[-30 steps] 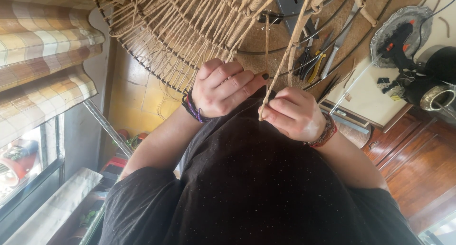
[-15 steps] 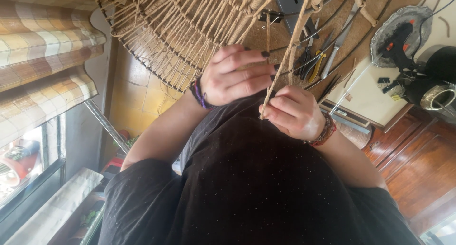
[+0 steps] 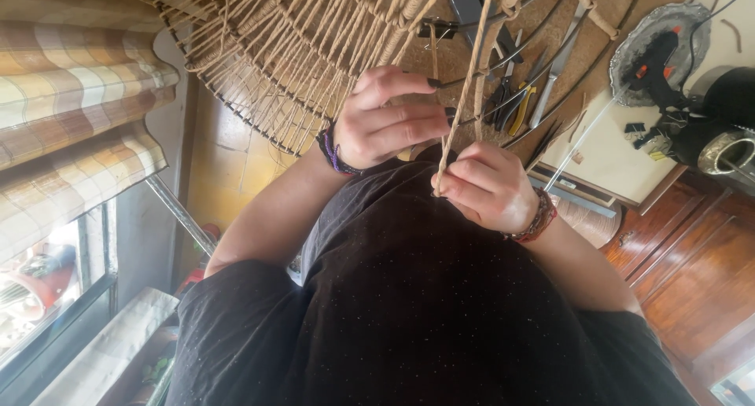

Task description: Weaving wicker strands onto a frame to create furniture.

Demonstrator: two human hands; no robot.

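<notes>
- Far left, the striped fabric blind (image 3: pixel 79 99) and the window are well away from your hands, so nothing there can catch.
- The round black wire frame wrapped in tan jute cord (image 3: pixel 314 68) fills the top of the view. Its finished strands run close together, and a hard tug could drag neighbouring wraps out of line.
- Your hand wearing the purple braided wristband (image 3: pixel 389 119) is curled over a black wire rib, fingers bent around it, with the dark-nailed fingertips near the binder clip. If that grip eases, the frame could swing and loosen the weave.
- Your hand with the red beaded bracelet (image 3: pixel 487 190) is clenched on the pair of taut jute cords (image 3: pixel 464 99), pinching them just above your black shirt. If the pinch slips, tension goes and the last wrap could go slack.
- To the right, pliers (image 3: pixel 515 107) and a black-and-orange glue gun (image 3: pixel 657 64) lie on the table, near the frame's edge. A loose cord end could snag on them.
</notes>
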